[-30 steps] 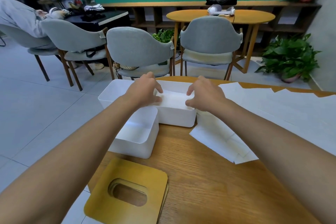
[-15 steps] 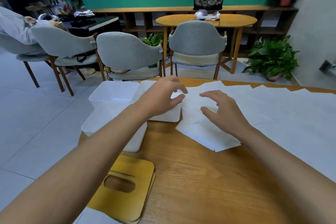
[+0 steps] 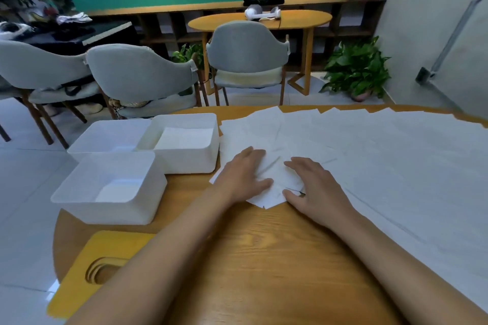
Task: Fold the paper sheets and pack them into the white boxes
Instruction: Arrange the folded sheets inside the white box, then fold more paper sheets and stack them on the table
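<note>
Left hand (image 3: 244, 175) and right hand (image 3: 314, 187) press flat on a paper sheet (image 3: 277, 166) just beside the white box (image 3: 184, 163) holding folded paper (image 3: 184, 137); fingers (image 3: 250, 155) straight, together, thumbs spread.

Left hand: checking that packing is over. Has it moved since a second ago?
Yes. The left hand moved right, off the rightmost white plastic box onto the white paper sheets beside it.
</note>
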Tool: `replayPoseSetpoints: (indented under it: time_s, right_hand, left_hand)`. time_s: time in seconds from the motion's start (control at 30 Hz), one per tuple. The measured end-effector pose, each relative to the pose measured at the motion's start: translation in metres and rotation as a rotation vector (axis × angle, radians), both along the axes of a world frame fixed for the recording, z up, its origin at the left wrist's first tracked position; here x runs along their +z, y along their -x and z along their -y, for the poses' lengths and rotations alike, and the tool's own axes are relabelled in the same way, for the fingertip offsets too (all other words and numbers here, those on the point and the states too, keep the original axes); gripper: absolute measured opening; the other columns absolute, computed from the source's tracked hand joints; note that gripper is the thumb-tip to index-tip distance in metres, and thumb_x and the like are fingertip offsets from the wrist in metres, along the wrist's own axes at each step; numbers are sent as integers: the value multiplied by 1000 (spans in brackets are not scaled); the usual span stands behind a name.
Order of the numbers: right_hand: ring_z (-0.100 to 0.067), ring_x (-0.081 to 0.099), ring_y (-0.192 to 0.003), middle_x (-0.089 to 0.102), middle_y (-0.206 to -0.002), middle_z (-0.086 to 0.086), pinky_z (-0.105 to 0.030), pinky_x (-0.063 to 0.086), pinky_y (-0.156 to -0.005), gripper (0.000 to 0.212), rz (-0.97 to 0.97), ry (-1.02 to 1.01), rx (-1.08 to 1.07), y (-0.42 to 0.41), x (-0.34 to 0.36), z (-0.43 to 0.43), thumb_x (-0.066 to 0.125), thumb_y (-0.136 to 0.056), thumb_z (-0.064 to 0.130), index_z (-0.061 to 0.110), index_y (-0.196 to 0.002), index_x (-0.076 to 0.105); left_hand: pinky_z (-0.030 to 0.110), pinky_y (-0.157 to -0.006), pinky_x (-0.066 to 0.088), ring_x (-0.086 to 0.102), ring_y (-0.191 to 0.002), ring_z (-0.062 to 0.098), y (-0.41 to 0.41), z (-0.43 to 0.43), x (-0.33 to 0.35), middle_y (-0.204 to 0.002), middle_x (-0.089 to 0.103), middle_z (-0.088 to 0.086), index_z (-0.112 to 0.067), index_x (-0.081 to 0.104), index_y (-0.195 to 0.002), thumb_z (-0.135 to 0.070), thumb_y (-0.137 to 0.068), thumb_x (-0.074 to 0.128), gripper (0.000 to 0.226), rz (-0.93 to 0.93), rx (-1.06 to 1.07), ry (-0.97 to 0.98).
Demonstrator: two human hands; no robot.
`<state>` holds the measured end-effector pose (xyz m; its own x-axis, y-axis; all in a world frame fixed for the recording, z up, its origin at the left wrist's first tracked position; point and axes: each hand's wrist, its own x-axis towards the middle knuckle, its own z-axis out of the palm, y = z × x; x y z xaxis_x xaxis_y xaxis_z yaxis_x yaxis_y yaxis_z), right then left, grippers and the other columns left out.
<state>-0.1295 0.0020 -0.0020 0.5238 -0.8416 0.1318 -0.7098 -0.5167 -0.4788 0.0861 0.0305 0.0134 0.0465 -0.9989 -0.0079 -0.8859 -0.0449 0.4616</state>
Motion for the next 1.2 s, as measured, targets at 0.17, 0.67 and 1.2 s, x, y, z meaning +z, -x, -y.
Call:
replayPoseSetpoints:
  time_s: [0.17,0.67,1.2]
  right_hand:
    - [-10,38,-147,44,-159,12,-25,28,-117,63,76,-3,-28,4,-11,0,68,-95,42,27,-153,48]
    - [-14,52,-129,61,-139,11,-33,39,-107,64,158,69,-132,7,-19,5,73,-89,43,28,-147,55]
    - [-8,58,-131,64,-136,16,-30,49,-105,38,673,-62,-39,12,1,1,83,-88,31,23,-123,71]
  left_hand:
    - [42,-114,39,45,-142,22,8,2,-14,-152,54,-4,-27,51,-149,-44,-92,70,62,-30,80,130]
    - [44,-98,51,62,-122,21,24,-5,-37,-129,72,-4,-20,72,-128,-16,-98,64,31,-128,137,423]
    - [46,-68,53,67,-82,22,43,-24,-1,-84,69,0,-18,74,-92,-20,-104,66,14,-803,-4,370]
